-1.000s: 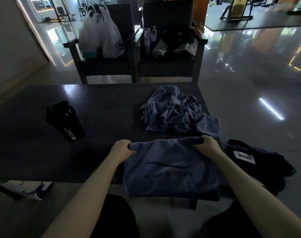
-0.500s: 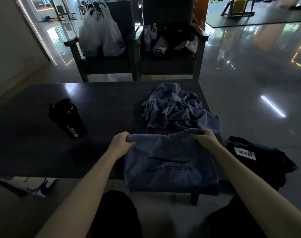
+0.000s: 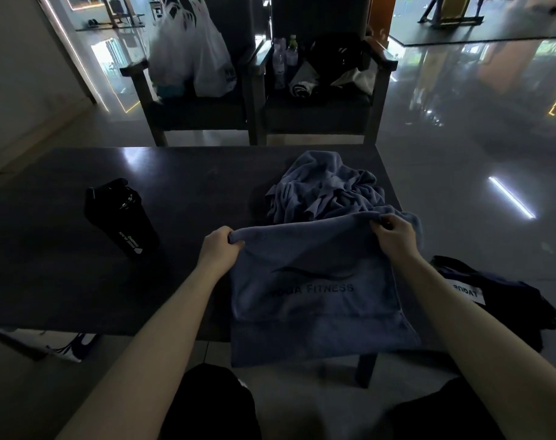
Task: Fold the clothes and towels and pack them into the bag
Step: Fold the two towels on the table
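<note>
A blue towel printed with "FITNESS" hangs over the near edge of the dark table. My left hand grips its far left corner and my right hand pinches its far right corner, both lifted a little above the table. Behind it lies a crumpled heap of blue cloth. A dark bag with a white label sits on the floor to the right of the table.
A black shaker bottle stands on the table's left side. Two dark armchairs beyond the table hold white plastic bags, bottles and dark items. A shoe lies under the table at the left.
Both hands have raised the towel's far edge off the table and carried it slightly away from me. The right hand has shifted from resting on the corner to pinching it.
</note>
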`<state>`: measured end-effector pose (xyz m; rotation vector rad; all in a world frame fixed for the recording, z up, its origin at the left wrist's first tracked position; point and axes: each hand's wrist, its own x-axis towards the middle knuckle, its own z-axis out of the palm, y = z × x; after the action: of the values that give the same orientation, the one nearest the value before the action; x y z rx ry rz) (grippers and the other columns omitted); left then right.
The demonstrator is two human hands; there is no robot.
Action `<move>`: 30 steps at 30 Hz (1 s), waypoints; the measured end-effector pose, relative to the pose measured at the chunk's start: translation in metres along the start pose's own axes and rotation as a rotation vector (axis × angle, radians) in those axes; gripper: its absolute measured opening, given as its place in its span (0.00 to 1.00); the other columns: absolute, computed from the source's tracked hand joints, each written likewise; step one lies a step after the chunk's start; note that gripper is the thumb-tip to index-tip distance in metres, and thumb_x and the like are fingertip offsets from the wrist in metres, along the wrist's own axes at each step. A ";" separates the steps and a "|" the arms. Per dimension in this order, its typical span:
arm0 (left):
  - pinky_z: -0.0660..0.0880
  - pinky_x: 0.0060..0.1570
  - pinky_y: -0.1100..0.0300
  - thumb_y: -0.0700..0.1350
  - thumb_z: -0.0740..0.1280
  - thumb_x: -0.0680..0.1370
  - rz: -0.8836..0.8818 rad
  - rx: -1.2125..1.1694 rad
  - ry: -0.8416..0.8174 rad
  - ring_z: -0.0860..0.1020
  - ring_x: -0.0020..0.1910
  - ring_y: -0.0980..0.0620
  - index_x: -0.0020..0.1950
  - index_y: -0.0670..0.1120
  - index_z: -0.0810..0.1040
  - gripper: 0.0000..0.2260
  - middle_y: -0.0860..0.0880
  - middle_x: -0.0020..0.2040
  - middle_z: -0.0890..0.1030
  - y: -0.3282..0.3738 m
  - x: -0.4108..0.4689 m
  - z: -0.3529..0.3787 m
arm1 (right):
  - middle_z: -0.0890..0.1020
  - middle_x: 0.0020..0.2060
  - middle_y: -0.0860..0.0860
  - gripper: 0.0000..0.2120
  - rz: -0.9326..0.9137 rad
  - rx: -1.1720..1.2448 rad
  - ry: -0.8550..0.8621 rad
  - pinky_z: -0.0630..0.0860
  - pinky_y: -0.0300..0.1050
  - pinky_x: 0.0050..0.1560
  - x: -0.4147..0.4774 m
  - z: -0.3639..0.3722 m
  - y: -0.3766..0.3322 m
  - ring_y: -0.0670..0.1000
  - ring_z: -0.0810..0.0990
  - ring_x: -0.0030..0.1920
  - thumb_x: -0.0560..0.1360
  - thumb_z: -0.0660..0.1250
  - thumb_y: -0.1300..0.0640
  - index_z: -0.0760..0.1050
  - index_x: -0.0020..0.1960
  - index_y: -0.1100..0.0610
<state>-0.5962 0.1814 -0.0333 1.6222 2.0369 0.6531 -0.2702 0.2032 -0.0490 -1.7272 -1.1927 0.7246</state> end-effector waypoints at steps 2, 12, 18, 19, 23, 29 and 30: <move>0.66 0.31 0.61 0.43 0.65 0.77 0.007 0.004 0.020 0.73 0.38 0.51 0.44 0.43 0.74 0.05 0.48 0.40 0.76 0.003 0.010 0.000 | 0.79 0.44 0.54 0.10 -0.032 -0.055 -0.023 0.68 0.42 0.42 0.008 -0.002 -0.003 0.54 0.76 0.45 0.77 0.63 0.61 0.78 0.55 0.61; 0.64 0.30 0.66 0.44 0.68 0.76 0.099 0.041 0.073 0.74 0.38 0.53 0.44 0.45 0.77 0.04 0.51 0.38 0.76 0.010 0.016 -0.004 | 0.79 0.42 0.59 0.09 -0.150 -0.143 0.002 0.67 0.29 0.28 0.004 -0.013 -0.013 0.51 0.74 0.37 0.75 0.64 0.67 0.78 0.54 0.64; 0.69 0.31 0.68 0.40 0.69 0.75 0.196 0.020 -0.014 0.76 0.33 0.57 0.43 0.46 0.80 0.03 0.51 0.35 0.79 -0.007 -0.034 -0.018 | 0.78 0.40 0.57 0.10 -0.152 -0.160 -0.062 0.75 0.40 0.36 -0.029 -0.034 -0.005 0.56 0.77 0.40 0.73 0.62 0.70 0.77 0.53 0.66; 0.69 0.32 0.69 0.38 0.69 0.75 0.208 0.024 -0.019 0.77 0.35 0.57 0.43 0.46 0.81 0.04 0.51 0.36 0.80 -0.009 -0.042 -0.020 | 0.78 0.40 0.56 0.09 -0.152 -0.150 -0.075 0.74 0.33 0.33 -0.035 -0.037 -0.005 0.55 0.76 0.39 0.73 0.62 0.71 0.77 0.51 0.66; 0.73 0.38 0.66 0.39 0.70 0.74 0.258 0.038 -0.026 0.78 0.41 0.54 0.45 0.44 0.82 0.02 0.49 0.42 0.82 -0.011 -0.067 -0.026 | 0.80 0.38 0.57 0.06 -0.128 -0.095 -0.098 0.73 0.29 0.31 -0.059 -0.048 0.004 0.55 0.79 0.39 0.72 0.64 0.71 0.76 0.46 0.64; 0.76 0.43 0.56 0.38 0.70 0.73 0.292 0.048 -0.030 0.79 0.42 0.51 0.43 0.43 0.82 0.02 0.48 0.42 0.82 -0.016 -0.101 -0.029 | 0.79 0.36 0.56 0.05 -0.085 -0.136 -0.123 0.70 0.35 0.32 -0.092 -0.060 0.022 0.51 0.75 0.36 0.70 0.66 0.69 0.77 0.41 0.61; 0.76 0.44 0.56 0.38 0.70 0.73 0.295 0.059 -0.031 0.79 0.43 0.51 0.44 0.42 0.82 0.02 0.47 0.42 0.82 -0.017 -0.106 -0.028 | 0.80 0.37 0.56 0.06 -0.080 -0.144 -0.126 0.70 0.38 0.33 -0.097 -0.061 0.025 0.52 0.76 0.37 0.70 0.66 0.69 0.77 0.40 0.60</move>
<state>-0.6049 0.0720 -0.0156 1.9767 1.8269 0.6678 -0.2439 0.0890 -0.0471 -1.7604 -1.4231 0.7232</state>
